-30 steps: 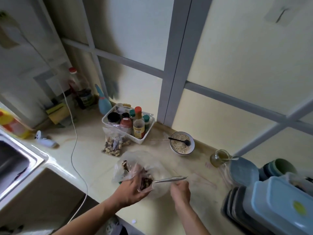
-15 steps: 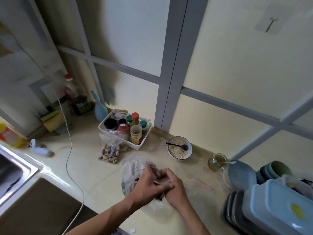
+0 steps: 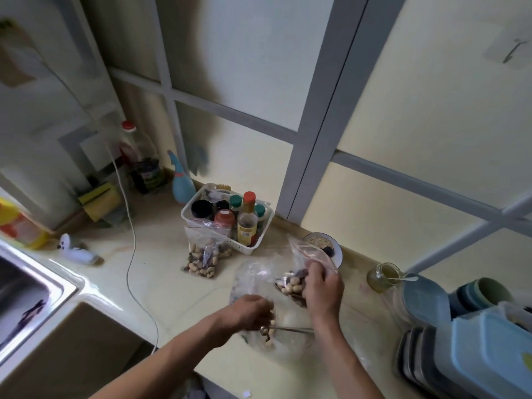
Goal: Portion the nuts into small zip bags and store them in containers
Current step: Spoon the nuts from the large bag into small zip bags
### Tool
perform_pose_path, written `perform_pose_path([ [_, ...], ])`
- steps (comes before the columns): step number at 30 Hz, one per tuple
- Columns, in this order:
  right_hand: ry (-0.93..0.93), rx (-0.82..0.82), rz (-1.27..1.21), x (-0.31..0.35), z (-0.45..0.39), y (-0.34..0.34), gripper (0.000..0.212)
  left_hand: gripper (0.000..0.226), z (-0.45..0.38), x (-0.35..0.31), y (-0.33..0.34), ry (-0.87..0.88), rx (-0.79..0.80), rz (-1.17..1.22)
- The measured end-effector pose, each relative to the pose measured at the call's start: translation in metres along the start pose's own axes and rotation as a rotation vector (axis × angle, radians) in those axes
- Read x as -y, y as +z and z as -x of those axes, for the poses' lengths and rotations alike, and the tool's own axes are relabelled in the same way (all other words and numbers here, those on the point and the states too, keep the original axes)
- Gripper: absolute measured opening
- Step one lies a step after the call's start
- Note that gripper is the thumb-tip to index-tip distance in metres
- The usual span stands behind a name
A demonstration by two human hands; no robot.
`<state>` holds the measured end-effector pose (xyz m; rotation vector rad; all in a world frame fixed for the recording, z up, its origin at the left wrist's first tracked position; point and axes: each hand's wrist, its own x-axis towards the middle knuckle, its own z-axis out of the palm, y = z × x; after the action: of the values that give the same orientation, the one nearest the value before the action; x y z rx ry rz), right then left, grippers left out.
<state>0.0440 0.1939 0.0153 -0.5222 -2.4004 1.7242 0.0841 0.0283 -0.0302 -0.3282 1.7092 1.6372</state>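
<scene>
I'm looking down over the pale countertop (image 3: 161, 283), and both hands are busy at its front edge. My right hand (image 3: 324, 286) is curled round a small zip bag (image 3: 299, 272) partly filled with mixed nuts, holding it up off the counter with its red-striped top flapping open toward the wall. My left hand (image 3: 250, 312) is down in the big clear plastic bag (image 3: 253, 279) of nuts lying on the counter, fingers curled in among the nuts and plastic; whether it is pinching nuts or the bag itself I cannot tell. A metal spoon (image 3: 288, 329) lies across that big bag just beside the left hand, handle running toward the right forearm. Further back, one filled zip bag (image 3: 205, 256) stands leaning against the white basket (image 3: 247, 249) of sauce bottles. Behind the right hand sits a bowl (image 3: 335, 249) with pale grains, and a glass jar (image 3: 384, 277) of yellowish liquid is near it on the right. At the far right the containers (image 3: 489, 349) are stacked, blue and grey lids showing. The sink (image 3: 31, 286) edge runs along the left, with a white cable (image 3: 131, 243) trailing across the counter.
</scene>
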Motion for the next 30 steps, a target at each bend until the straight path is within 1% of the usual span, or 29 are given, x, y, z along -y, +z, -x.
perform_pose_path([
  [1, -0.015, 0.080, -0.046, 0.012, 0.005, 0.007, 0.025, 0.042, 0.003, -0.001, -0.013, -0.063, 0.091, -0.015],
  [2, -0.037, 0.169, -0.068, 0.021, 0.011, 0.016, 0.020, 0.040, 0.007, -0.001, -0.027, -0.110, 0.172, -0.046],
  [3, -0.076, 0.257, -0.071, 0.029, 0.016, 0.025, 0.020, 0.038, 0.010, 0.000, -0.041, -0.146, 0.222, -0.087],
  [4, -0.102, 0.343, -0.070, 0.037, 0.022, 0.035, 0.019, 0.036, 0.013, 0.001, -0.057, -0.167, 0.235, -0.113],
  [6, -0.090, 0.509, -0.071, 0.052, 0.035, 0.059, 0.017, 0.031, 0.016, 0.011, -0.091, -0.196, 0.141, -0.108],
  [9, 0.013, 0.719, 0.009, 0.051, 0.052, 0.106, 0.016, 0.023, 0.017, 0.048, -0.144, -0.184, -0.058, 0.096],
  [11, 0.127, 0.808, 0.116, 0.032, 0.065, 0.138, 0.016, 0.030, 0.017, 0.075, -0.171, -0.167, -0.183, 0.245],
  [13, 0.238, 0.858, 0.164, 0.004, 0.077, 0.165, 0.019, 0.040, 0.018, 0.095, -0.188, -0.190, -0.271, 0.323],
  [15, 0.336, 0.863, 0.169, -0.021, 0.083, 0.186, 0.022, 0.038, 0.021, 0.106, -0.196, -0.236, -0.307, 0.306],
  [17, 0.388, 0.845, 0.212, -0.036, 0.080, 0.202, 0.020, 0.038, 0.024, 0.114, -0.202, -0.279, -0.286, 0.310],
  [18, 0.396, 0.834, 0.234, -0.042, 0.074, 0.209, 0.019, 0.041, 0.025, 0.115, -0.205, -0.272, -0.271, 0.334],
  [20, 0.391, 0.783, 0.222, -0.040, 0.062, 0.223, 0.019, 0.038, 0.022, 0.112, -0.211, -0.199, -0.264, 0.379],
  [22, 0.376, 0.701, 0.167, -0.035, 0.045, 0.236, 0.026, 0.029, 0.012, 0.107, -0.215, -0.090, -0.333, 0.391],
  [23, 0.377, 0.633, 0.157, -0.032, 0.036, 0.241, 0.028, 0.039, 0.005, 0.103, -0.214, -0.069, -0.382, 0.398],
  [24, 0.382, 0.547, 0.192, -0.032, 0.028, 0.245, 0.031, 0.052, -0.002, 0.100, -0.213, -0.084, -0.425, 0.418],
  [26, 0.394, 0.425, 0.316, -0.039, 0.017, 0.248, 0.032, 0.076, -0.012, 0.096, -0.211, -0.162, -0.497, 0.332],
  [27, 0.401, 0.404, 0.335, -0.042, 0.015, 0.246, 0.029, 0.081, -0.015, 0.095, -0.209, -0.192, -0.486, 0.252],
  [28, 0.416, 0.406, 0.340, -0.048, 0.016, 0.244, 0.025, 0.081, -0.018, 0.096, -0.206, -0.210, -0.449, 0.205],
  [30, 0.426, 0.414, 0.309, -0.058, 0.025, 0.235, 0.017, 0.072, -0.020, 0.096, -0.196, -0.219, -0.385, 0.192],
])
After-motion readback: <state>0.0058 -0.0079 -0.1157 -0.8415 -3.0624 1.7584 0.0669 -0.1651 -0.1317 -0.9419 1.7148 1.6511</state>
